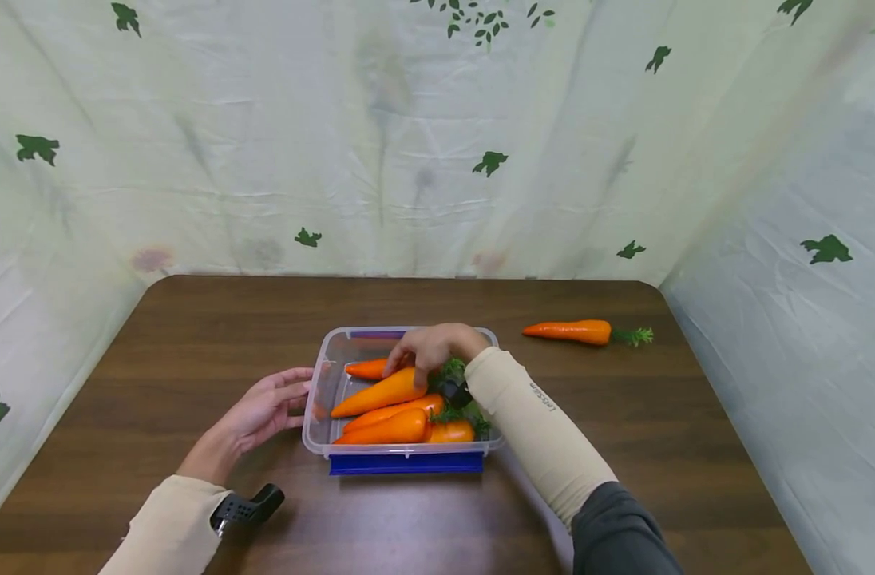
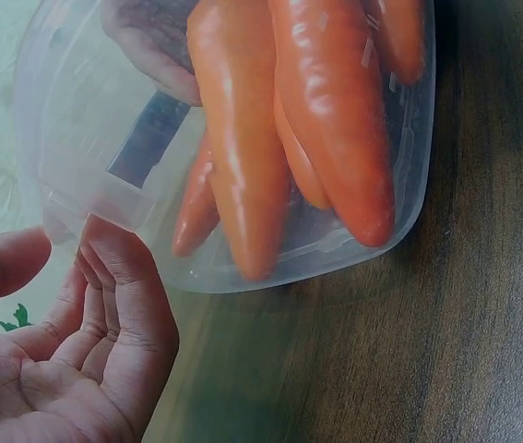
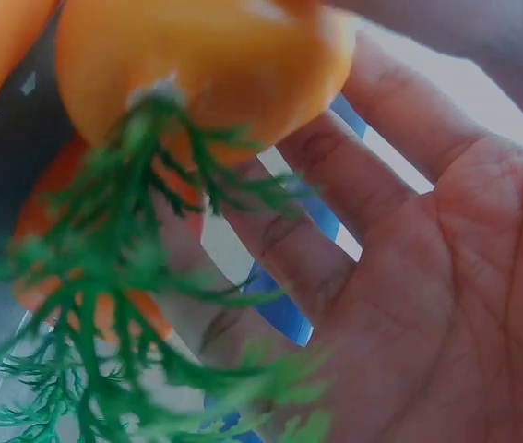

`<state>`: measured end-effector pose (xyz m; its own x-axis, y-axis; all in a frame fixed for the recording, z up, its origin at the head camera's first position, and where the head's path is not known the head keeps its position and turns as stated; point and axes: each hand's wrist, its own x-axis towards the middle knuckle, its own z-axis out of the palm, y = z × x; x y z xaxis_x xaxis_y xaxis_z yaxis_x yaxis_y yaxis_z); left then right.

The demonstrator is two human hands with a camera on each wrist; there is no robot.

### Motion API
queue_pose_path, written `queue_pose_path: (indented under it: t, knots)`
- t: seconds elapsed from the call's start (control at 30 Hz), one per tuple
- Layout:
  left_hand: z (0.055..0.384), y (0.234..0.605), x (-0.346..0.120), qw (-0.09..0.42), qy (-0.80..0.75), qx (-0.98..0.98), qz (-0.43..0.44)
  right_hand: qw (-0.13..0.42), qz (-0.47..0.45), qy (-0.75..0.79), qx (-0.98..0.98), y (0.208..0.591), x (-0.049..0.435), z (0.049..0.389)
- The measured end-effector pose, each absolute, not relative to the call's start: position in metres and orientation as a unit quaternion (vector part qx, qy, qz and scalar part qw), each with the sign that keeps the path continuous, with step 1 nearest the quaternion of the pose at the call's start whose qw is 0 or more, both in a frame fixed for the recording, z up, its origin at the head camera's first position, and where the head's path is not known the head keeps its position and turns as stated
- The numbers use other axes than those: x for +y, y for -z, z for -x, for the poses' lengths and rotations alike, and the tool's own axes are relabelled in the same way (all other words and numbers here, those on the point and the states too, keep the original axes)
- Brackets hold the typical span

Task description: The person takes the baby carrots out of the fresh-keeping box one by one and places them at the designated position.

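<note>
A clear plastic container [image 1: 315, 419] with a blue flap along its front stands on the table, several carrots lying inside. Over it, my right hand [image 1: 437, 346] grips an orange carrot [image 1: 383, 393] near its leafy end, thumb on the near side. The right wrist view shows that carrot's rounded top [image 3: 196, 74] and green leaves [image 3: 132, 231] beside my palm [image 3: 445, 295]. My left hand [image 1: 272, 406] touches the container's left wall with extended fingers. Its fingers [image 2: 127, 295] are at the rim corner in the left wrist view. Another carrot [image 1: 369, 369] lies behind the held one.
One more carrot [image 1: 570, 331] with green leaves lies on the brown wooden table [image 1: 229, 319] at the back right. Pale sheets [image 1: 265, 160] with green leaf shapes hang behind and beside the table. The left wrist wears a black device [image 1: 247, 507].
</note>
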<state>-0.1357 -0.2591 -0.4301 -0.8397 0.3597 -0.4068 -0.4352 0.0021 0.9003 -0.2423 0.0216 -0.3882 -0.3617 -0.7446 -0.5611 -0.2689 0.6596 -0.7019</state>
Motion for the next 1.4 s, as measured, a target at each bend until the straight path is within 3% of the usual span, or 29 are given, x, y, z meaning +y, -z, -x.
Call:
queue_pose_path:
  t: [0.8,1.4]
  knots:
    - [0.142,0.43,-0.255,0.283,-0.717,0.637,0.013,0.474,0.31,0.234,0.79,0.379,0.021,0.242]
    - [0.138,0.432,-0.258,0.282,-0.722,0.632,0.015,0.373,0.379,0.248,0.81,0.358,0.049,0.24]
